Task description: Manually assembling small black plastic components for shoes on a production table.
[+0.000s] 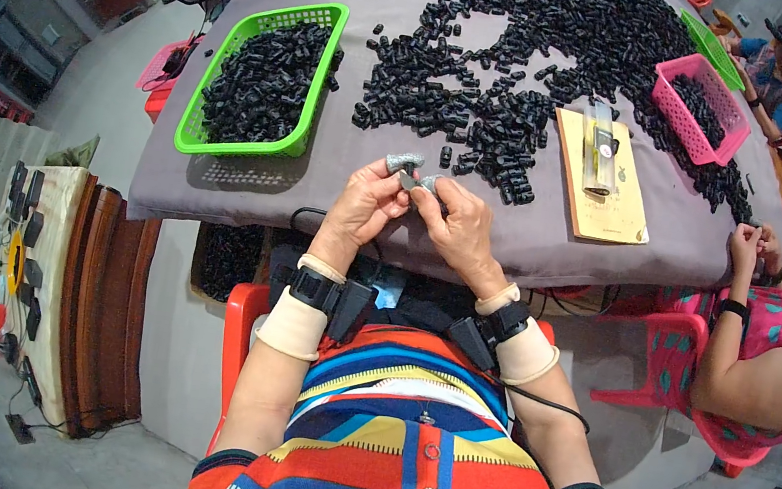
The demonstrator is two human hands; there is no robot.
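Note:
Close together over the near edge of the table, my left hand and my right hand are both closed in a pinch. Between their fingertips is a small black part, mostly covered by the fingers, so its exact kind does not show. Grey covers wrap some of the fingertips. Just beyond my hands lies a loose pile of small black cylindrical parts, several of them near my right fingers. To the left stands a green basket filled with the same kind of black parts.
A yellow booklet with a clear case on it lies to the right. Farther right are a pink basket and a green basket. A person in pink sits at the right edge. Black parts cover the far table.

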